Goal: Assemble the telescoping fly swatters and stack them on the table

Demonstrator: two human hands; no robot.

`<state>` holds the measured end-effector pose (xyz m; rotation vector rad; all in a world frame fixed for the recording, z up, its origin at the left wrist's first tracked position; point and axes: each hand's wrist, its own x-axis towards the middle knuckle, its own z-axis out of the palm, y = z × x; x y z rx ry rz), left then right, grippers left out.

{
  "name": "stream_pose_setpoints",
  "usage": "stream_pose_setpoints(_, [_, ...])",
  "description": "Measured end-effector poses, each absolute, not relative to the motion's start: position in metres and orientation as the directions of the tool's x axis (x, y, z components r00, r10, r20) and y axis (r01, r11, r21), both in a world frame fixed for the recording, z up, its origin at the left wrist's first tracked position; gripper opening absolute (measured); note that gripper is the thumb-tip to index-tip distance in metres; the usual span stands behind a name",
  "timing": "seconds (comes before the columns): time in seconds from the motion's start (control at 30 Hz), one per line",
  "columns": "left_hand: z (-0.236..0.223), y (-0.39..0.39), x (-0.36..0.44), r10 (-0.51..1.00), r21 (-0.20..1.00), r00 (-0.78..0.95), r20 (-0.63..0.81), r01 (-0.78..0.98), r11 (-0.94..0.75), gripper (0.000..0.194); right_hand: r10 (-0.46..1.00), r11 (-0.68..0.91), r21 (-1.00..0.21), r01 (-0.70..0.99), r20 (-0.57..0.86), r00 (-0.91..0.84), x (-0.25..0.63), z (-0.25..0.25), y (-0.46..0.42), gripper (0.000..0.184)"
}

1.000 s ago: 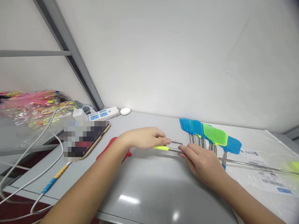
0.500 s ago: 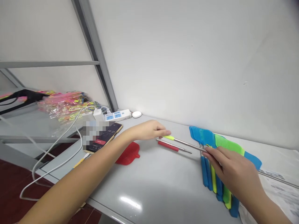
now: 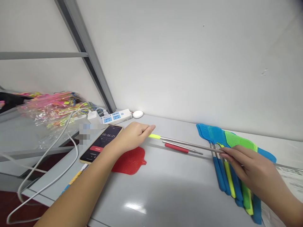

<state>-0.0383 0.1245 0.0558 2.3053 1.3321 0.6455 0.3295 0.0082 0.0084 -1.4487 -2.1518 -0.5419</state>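
My left hand (image 3: 133,135) is closed around the yellow grip of a telescopic fly swatter rod (image 3: 189,144). Further along, the fingers of my right hand (image 3: 254,170) pinch the same metal rod, which also shows beyond that hand at the right edge; its far end is out of view. Below the held rod, a short metal rod and a red handle (image 3: 176,148) lie side by side. A red swatter head (image 3: 132,162) rests flat, partly behind my left forearm. Several blue, green and yellow fly swatters (image 3: 214,134) lie overlapping beside and partly under my right hand.
A phone (image 3: 101,142) with a running timer lies on the grey table (image 3: 175,195). Behind it are a white power strip (image 3: 117,116), a round white object (image 3: 138,114) and loose cables. Bagged colourful items (image 3: 52,107) fill the shelf at left. White wall stands behind.
My left hand has shifted left with the yellow grip, and more rod shows between the hands. The camera view has also moved slightly.
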Motion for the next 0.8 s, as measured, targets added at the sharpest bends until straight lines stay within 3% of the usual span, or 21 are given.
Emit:
stream_pose_setpoints(0.2, [0.046, 0.12, -0.021, 0.925, 0.692, 0.254, 0.283, 0.614, -0.381, 0.051, 0.7, 0.384, 0.062, 0.921, 0.631, -0.335, 0.331, 0.006, 0.007, 0.015])
stream_pose_setpoints(0.37, [0.041, 0.124, -0.019, 0.927, 0.812, 0.18, 0.33, 0.447, -0.376, 0.054, 0.671, 0.349, 0.094, 0.933, 0.67, -0.318, 0.329, 0.014, 0.001, 0.013])
stream_pose_setpoints(0.57, [0.039, 0.115, -0.008, 0.923, 0.867, 0.191, 0.333, 0.322, -0.38, 0.055, 0.632, 0.352, 0.138, 0.926, 0.695, -0.344, 0.322, 0.02, -0.004, 0.011])
stream_pose_setpoints(0.8, [0.037, 0.097, 0.007, 0.92, 0.872, 0.22, 0.324, 0.307, -0.38, 0.053, 0.636, 0.346, 0.145, 0.927, 0.69, -0.345, 0.311, 0.023, -0.008, 0.01])
